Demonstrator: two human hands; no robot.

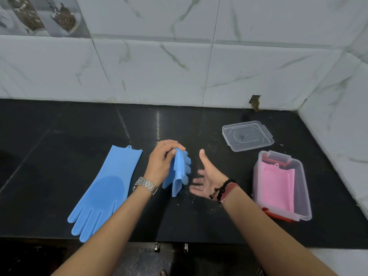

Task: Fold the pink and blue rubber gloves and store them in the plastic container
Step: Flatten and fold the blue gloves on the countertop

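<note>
Flat blue glove (bristled palm), left fingers pinching folded glove, right fingers spread, empty.

both forearms are reaching in from 6 o'clock. left hand is curling, thumb and fingertips pinching at its 1 o'clock, watch on wrist. right hand is lying palm-up, fingers spread toward 9 o'clock, thumb pointing to 12, beads on wrist.
</note>
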